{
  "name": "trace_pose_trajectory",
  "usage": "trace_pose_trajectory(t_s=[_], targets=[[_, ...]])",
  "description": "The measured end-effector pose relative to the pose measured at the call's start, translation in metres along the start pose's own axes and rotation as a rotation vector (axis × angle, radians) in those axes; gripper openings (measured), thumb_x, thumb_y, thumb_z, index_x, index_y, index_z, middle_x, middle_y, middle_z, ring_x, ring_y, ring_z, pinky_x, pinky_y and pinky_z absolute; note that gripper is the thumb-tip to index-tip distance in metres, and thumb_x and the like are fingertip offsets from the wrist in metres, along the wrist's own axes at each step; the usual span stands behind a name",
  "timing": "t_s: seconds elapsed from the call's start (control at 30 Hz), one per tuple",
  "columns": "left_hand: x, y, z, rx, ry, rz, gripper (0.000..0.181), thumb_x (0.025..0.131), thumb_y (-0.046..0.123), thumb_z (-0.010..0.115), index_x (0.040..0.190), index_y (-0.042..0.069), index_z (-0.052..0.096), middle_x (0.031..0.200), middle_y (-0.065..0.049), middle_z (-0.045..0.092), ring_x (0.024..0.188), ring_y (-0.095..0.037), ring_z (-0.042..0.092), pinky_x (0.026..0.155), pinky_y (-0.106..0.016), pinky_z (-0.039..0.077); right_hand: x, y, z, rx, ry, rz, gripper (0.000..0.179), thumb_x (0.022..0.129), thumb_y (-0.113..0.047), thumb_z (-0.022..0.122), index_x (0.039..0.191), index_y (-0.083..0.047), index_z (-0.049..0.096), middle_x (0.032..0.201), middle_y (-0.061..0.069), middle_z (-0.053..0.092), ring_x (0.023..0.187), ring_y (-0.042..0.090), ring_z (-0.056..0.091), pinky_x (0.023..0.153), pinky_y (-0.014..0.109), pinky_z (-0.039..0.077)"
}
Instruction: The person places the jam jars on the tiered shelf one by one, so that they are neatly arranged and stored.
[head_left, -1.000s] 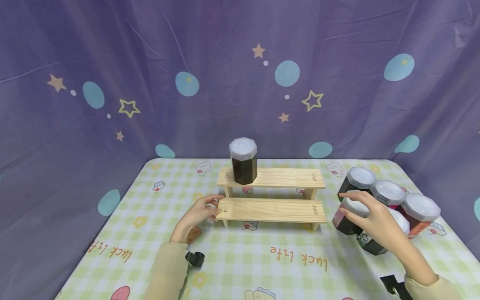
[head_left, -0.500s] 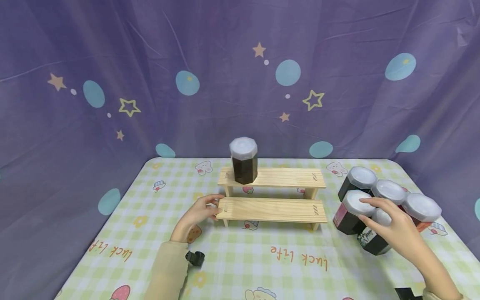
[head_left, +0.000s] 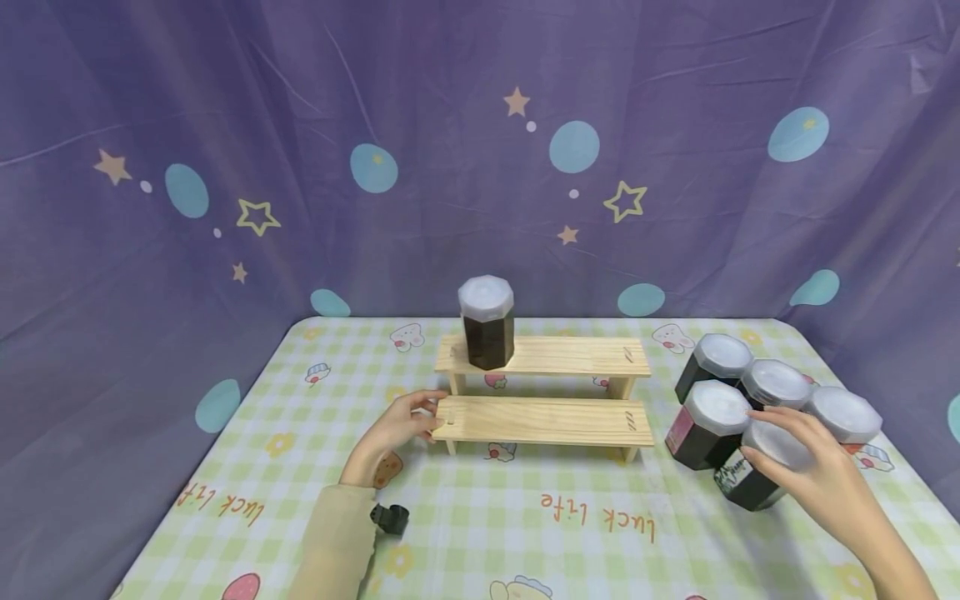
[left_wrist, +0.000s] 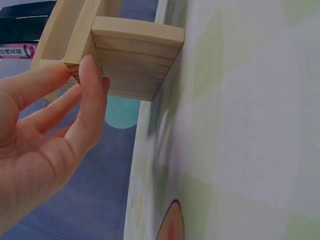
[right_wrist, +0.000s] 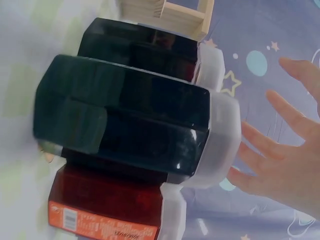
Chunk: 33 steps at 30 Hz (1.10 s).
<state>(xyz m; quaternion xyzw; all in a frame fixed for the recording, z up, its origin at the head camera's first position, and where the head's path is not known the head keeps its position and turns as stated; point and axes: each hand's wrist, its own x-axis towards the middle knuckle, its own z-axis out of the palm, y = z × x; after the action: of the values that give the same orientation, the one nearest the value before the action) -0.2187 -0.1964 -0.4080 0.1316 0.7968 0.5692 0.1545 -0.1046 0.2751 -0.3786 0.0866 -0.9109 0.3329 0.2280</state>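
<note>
My left hand (head_left: 397, 423) pinches the left end of the lower board of a two-step wooden rack (head_left: 543, 419). In the left wrist view, thumb and fingertips meet at the board's corner (left_wrist: 75, 70). A dark octagonal jar (head_left: 489, 337) with a white lid stands at the left of the upper step. On the right, my right hand (head_left: 821, 479) hovers, fingers spread, by the lid of the nearest jar (head_left: 776, 446); whether a fingertip touches it I cannot tell. In the right wrist view, that hand (right_wrist: 287, 150) is at the lid end of the dark jars (right_wrist: 125, 115).
Several similar jars stand close together at the table's right, among them a pink-labelled jar (head_left: 708, 425) and an orange-labelled jar (right_wrist: 105, 210). A checkered cloth (head_left: 480, 517) covers the table. Behind it hangs a purple curtain (head_left: 420, 242).
My right hand has drawn back from the pink-labelled jar, to the right and towards me, to the nearest jar's lid. The left hand and the rack have stayed put.
</note>
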Motion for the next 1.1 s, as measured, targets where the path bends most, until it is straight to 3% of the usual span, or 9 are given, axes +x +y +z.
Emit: trace_pose_trajectory(t_s=[0.13, 0.33, 0.53, 0.63, 0.73, 0.8, 0.9, 1.0, 1.1], targets=[[0.003, -0.007, -0.002, -0.016, -0.005, 0.007, 0.048, 0.085, -0.002, 0.053, 0.128, -0.012, 0.036, 0.100, -0.025, 0.044, 0.067, -0.021, 0.056, 0.068, -0.055, 0.049, -0.004, 0.005, 0.000, 0.018, 0.019, 0.009, 0.044, 0.074, -0.010, 0.071, 0.116, -0.009, 0.057, 0.124, 0.000, 0.041, 0.112, -0.016, 0.023, 0.095, 0.006, 0.014], [0.010, -0.023, -0.004, -0.004, 0.004, 0.015, 0.049, 0.085, 0.003, 0.057, 0.129, -0.009, 0.037, 0.101, -0.022, 0.044, 0.066, -0.018, 0.057, 0.065, -0.048, 0.052, -0.008, 0.013, 0.002, 0.036, 0.065, -0.007, 0.050, 0.068, -0.004, 0.074, 0.115, -0.006, 0.057, 0.124, -0.019, 0.035, 0.114, -0.013, 0.024, 0.085, -0.002, 0.017], [0.011, -0.026, -0.004, 0.010, 0.017, 0.017, 0.049, 0.084, 0.005, 0.057, 0.128, -0.008, 0.039, 0.100, -0.021, 0.045, 0.065, -0.017, 0.057, 0.063, -0.044, 0.053, -0.012, 0.020, 0.003, 0.026, 0.077, 0.011, 0.058, 0.067, -0.003, 0.074, 0.121, -0.007, 0.054, 0.126, 0.013, 0.039, 0.115, -0.011, 0.023, 0.085, 0.001, 0.016], [0.010, -0.025, -0.004, 0.013, 0.017, 0.006, 0.049, 0.085, 0.004, 0.057, 0.129, -0.008, 0.038, 0.100, -0.021, 0.045, 0.064, -0.017, 0.057, 0.063, -0.044, 0.053, -0.014, 0.023, 0.004, 0.039, 0.060, 0.037, 0.059, 0.070, -0.004, 0.072, 0.125, -0.007, 0.050, 0.127, 0.025, 0.036, 0.122, -0.004, 0.020, 0.101, 0.019, 0.016], [0.009, -0.023, -0.003, 0.005, 0.016, -0.007, 0.049, 0.085, 0.002, 0.056, 0.129, -0.008, 0.038, 0.101, -0.021, 0.044, 0.064, -0.018, 0.057, 0.065, -0.048, 0.052, -0.016, 0.026, 0.005, 0.060, 0.048, 0.068, 0.060, 0.072, -0.005, 0.071, 0.127, -0.006, 0.047, 0.130, 0.029, 0.031, 0.128, 0.007, 0.016, 0.105, 0.046, 0.013], [0.007, -0.018, -0.003, 0.000, 0.013, -0.010, 0.048, 0.085, 0.001, 0.055, 0.129, -0.009, 0.037, 0.102, -0.023, 0.044, 0.064, -0.020, 0.057, 0.066, -0.051, 0.051, -0.018, 0.028, 0.006, 0.067, 0.050, 0.079, 0.061, 0.072, -0.004, 0.071, 0.128, -0.006, 0.046, 0.131, 0.030, 0.029, 0.129, 0.011, 0.015, 0.103, 0.051, 0.012], [0.002, -0.006, 0.000, 0.000, 0.012, -0.019, 0.048, 0.085, -0.001, 0.054, 0.129, -0.011, 0.036, 0.102, -0.025, 0.043, 0.065, -0.023, 0.057, 0.069, -0.054, 0.049, -0.020, 0.031, 0.008, 0.060, 0.054, 0.085, 0.062, 0.072, -0.004, 0.071, 0.129, -0.007, 0.046, 0.131, 0.030, 0.029, 0.128, 0.012, 0.016, 0.105, 0.032, 0.014], [-0.003, 0.003, 0.002, 0.009, 0.015, -0.029, 0.048, 0.085, -0.001, 0.053, 0.129, -0.011, 0.036, 0.103, -0.025, 0.043, 0.066, -0.023, 0.057, 0.071, -0.055, 0.048, -0.021, 0.034, 0.008, 0.039, 0.055, 0.082, 0.063, 0.071, -0.005, 0.072, 0.128, -0.008, 0.046, 0.129, 0.030, 0.032, 0.126, 0.005, 0.018, 0.089, 0.008, 0.022], [0.001, -0.006, 0.001, 0.012, 0.024, -0.031, 0.048, 0.086, 0.002, 0.055, 0.129, -0.008, 0.038, 0.103, -0.023, 0.043, 0.065, -0.021, 0.058, 0.069, -0.050, 0.050, -0.021, 0.037, 0.009, 0.017, 0.062, 0.073, 0.063, 0.069, -0.006, 0.074, 0.126, -0.006, 0.048, 0.125, 0.030, 0.036, 0.119, -0.005, 0.021, 0.069, 0.002, 0.025]])
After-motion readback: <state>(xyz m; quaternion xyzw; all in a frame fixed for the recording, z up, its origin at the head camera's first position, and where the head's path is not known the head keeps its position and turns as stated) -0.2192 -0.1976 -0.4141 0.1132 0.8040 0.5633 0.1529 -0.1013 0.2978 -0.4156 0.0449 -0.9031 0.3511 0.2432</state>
